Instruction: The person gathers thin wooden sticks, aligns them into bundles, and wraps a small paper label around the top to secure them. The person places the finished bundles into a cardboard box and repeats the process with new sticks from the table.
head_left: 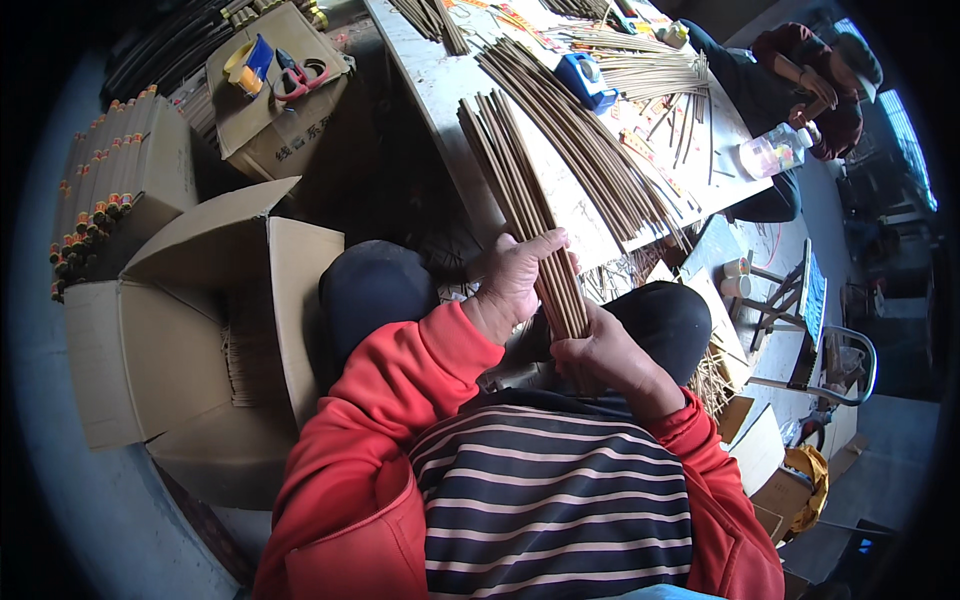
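Observation:
Both my hands hold one bundle of long, thin brown sticks (517,180), which slants up and away from my lap toward the table edge. My left hand (512,280) is closed around its middle, with the thumb lying across the top. Lower down, my right hand (612,352) wraps the near end from the right side. The far ends of the sticks fan out slightly and overlap the white table (425,85). A broad row of similar sticks (600,155) lies on the table just beyond the bundle.
On the table are a blue tape dispenser (587,82) and a clear plastic bottle (775,152). An open cardboard box (190,375) stands at my left. Red-handled scissors (300,78) lie on another carton (290,135), near stacked wrapped bundles (105,175). A co-worker (815,85) sits across the table.

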### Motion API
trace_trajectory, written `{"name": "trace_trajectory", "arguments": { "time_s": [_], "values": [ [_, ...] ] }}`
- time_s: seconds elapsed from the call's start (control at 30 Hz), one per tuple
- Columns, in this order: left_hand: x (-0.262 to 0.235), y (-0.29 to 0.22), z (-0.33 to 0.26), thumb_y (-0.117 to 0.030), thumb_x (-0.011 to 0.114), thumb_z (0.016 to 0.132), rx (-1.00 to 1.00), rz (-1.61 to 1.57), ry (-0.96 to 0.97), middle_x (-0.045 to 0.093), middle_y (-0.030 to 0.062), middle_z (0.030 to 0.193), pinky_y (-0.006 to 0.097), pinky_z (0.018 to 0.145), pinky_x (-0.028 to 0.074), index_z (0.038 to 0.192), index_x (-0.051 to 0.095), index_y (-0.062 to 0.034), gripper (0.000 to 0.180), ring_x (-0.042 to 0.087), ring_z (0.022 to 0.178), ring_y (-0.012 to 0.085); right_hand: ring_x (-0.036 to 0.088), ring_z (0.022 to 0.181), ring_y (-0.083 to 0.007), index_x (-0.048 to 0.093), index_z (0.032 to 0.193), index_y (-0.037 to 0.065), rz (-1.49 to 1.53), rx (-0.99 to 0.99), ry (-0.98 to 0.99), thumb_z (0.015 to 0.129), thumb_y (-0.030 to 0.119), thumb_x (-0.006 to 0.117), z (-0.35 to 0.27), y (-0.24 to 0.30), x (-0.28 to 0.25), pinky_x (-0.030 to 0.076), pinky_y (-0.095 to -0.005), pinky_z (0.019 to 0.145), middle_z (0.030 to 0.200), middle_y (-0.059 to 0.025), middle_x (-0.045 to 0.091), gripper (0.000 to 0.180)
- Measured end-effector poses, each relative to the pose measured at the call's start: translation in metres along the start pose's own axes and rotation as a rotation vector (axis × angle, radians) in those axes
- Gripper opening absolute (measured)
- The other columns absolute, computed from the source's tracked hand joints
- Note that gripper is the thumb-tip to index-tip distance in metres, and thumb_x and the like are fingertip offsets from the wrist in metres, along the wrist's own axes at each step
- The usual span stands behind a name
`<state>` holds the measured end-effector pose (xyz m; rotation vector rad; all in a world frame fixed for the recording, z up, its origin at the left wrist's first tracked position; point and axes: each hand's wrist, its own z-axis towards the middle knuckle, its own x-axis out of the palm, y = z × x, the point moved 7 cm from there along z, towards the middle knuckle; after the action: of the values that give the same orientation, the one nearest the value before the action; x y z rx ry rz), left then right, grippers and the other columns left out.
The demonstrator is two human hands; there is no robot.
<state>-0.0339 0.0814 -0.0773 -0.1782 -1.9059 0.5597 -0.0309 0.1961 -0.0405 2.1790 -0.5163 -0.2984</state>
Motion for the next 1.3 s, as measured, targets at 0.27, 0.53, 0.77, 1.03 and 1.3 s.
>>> {"name": "trace_trajectory", "arguments": {
  "time_s": [0.27,0.53,0.77,1.03,1.3],
  "values": [
    [0.001,-0.002,0.002,-0.009,0.057,0.083,0.029,0.002,0.043,0.063,0.0148,0.077,0.036,0.068,0.053,0.09,0.059,0.0067,0.018,0.064,0.069,0.0239,0.056,0.057,-0.0146,0.04,0.106,0.002,0.267,0.085,0.079,0.074,-0.001,0.064,-0.008,0.001,0.007,0.048,-0.027,0.051,0.072,-0.0061,0.053,0.041],
    [0.006,-0.024,0.007,-0.014,0.06,0.081,-0.059,-0.207,0.131,0.063,0.0157,0.089,0.039,0.079,0.053,0.101,0.055,0.008,0.03,0.064,0.08,0.0268,0.056,0.054,-0.0153,0.046,0.109,-0.002,0.343,-0.02,0.19,0.063,0.003,0.066,-0.019,0.011,0.013,0.046,-0.0238,0.05,0.068,-0.0067,0.053,0.051],
    [0.014,-0.03,0.001,-0.007,0.054,0.079,-0.083,-0.305,0.267,0.06,0.0146,0.093,0.038,0.082,0.051,0.104,0.053,0.007,0.028,0.06,0.088,0.025,0.059,0.058,-0.0174,0.046,0.114,-0.001,0.44,0.032,0.304,0.064,0.005,0.069,-0.019,0.011,0.019,0.051,-0.0275,0.057,0.072,-0.0088,0.057,0.056],
    [0.002,-0.043,0.004,-0.013,0.063,0.082,0.173,0.052,0.002,0.057,0.006,0.072,0.032,0.056,0.052,0.094,0.054,-0.0042,0.018,0.057,0.06,0.0156,0.059,0.063,-0.0155,0.043,0.117,0.002,0.264,0.044,0.198,0.067,0.004,0.071,-0.009,-0.003,0.023,0.049,-0.0256,0.056,0.075,-0.007,0.058,0.058],
    [0.014,-0.05,0.001,-0.015,0.062,0.079,0.11,-0.205,0.199,0.057,0.0095,0.081,0.038,0.07,0.051,0.109,0.048,-0.0078,0.034,0.058,0.073,0.0215,0.054,0.049,-0.0153,0.045,0.11,-0.001,0.323,0.015,0.338,0.063,0.003,0.067,-0.016,0.005,0.023,0.046,-0.0259,0.046,0.063,-0.0064,0.054,0.052]
  ]
}}
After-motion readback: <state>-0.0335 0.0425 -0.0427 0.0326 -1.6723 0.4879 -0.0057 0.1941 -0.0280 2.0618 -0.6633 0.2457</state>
